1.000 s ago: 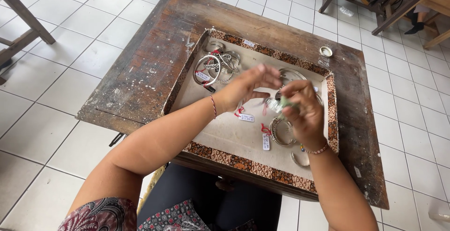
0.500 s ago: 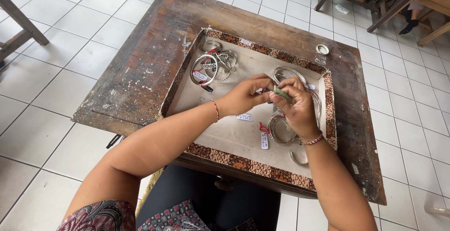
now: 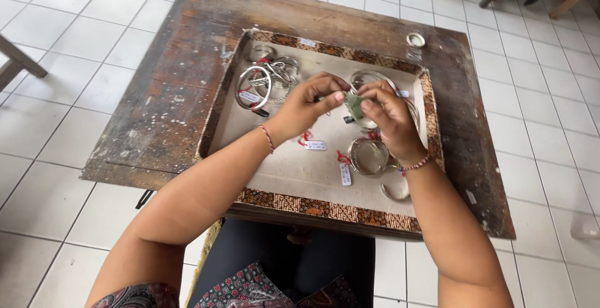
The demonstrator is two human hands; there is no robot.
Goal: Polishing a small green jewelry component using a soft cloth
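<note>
Saw both hands stayed together over tray [image 3: 325, 211] on desk [image 3: 175, 95]; left hand [image 3: 306, 105] and right hand [image 3: 390, 117] fingers now pinched shut on small green piece [image 3: 354, 104], no longer spread as earlier.

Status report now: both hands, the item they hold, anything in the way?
Left hand and right hand pinch small grey-green pad together. Above patterned-rim tray. Silver bangles lie nearby, not blocking.
</note>
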